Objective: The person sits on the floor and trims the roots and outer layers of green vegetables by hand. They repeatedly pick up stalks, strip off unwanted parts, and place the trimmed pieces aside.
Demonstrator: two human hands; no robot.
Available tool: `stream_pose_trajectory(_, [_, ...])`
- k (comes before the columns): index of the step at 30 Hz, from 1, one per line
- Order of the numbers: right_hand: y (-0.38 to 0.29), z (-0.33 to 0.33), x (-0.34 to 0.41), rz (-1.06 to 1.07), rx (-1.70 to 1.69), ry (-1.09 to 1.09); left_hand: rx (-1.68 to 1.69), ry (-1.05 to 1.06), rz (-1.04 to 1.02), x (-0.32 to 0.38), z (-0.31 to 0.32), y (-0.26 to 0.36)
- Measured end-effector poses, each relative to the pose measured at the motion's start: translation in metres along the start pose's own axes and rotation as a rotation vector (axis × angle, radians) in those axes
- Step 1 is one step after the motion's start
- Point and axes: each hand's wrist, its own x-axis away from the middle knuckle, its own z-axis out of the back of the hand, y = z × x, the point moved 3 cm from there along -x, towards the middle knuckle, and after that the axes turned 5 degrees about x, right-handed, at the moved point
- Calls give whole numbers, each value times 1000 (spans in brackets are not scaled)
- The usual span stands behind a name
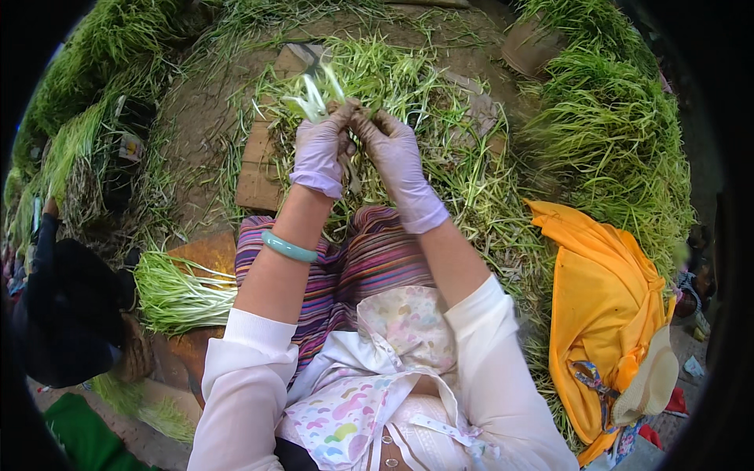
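My left hand (321, 141), in a thin lilac glove with bare, soiled fingertips, grips a few white-stemmed green stalks (313, 99). Their white ends point up and away from me. My right hand (392, 141), gloved the same way, meets the left at the fingertips and pinches a bit of green leaf (373, 109) beside the stalks. Below both hands spreads a loose heap of green leaves and trimmings (383, 70). A neat bundle of white-stemmed stalks (188, 294) lies to the left of my striped trousers (383, 247).
A wooden board (258, 165) lies partly under the heap. Tall piles of green stalks stand at right (607, 129) and upper left (106, 47). An orange cloth (601, 294) and a straw hat (651, 377) lie at right. A person in dark clothes (70, 312) sits at left.
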Motion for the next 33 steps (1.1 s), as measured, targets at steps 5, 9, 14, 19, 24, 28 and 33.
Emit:
stream_pose_trajectory(5, [-3, 33, 25, -133, -313, -33, -1, 74, -97, -1, 9, 19])
stream_pose_trajectory(9, [1, 122, 89, -308, 33, -314, 129, 242, -86, -4, 17, 29])
stream_pose_trajectory(14, [53, 244, 153, -642, 1313, -496, 131, 167, -87, -8, 18, 31])
stream_pose_trajectory(19, [39, 250, 125, -599, 1541, -233, 131, 38, -28, -11, 23, 35])
stream_pose_trajectory(24, [-23, 122, 53, 182, 1098, 80, 99, 65, 97, -5, 16, 23])
stream_pose_trajectory(28, [-4, 27, 33, -135, 261, -294, 96, 57, 136, -3, 11, 20])
stream_pose_trajectory(33, [22, 16, 50, -298, 451, -426, -145, -42, 4, -5, 22, 37])
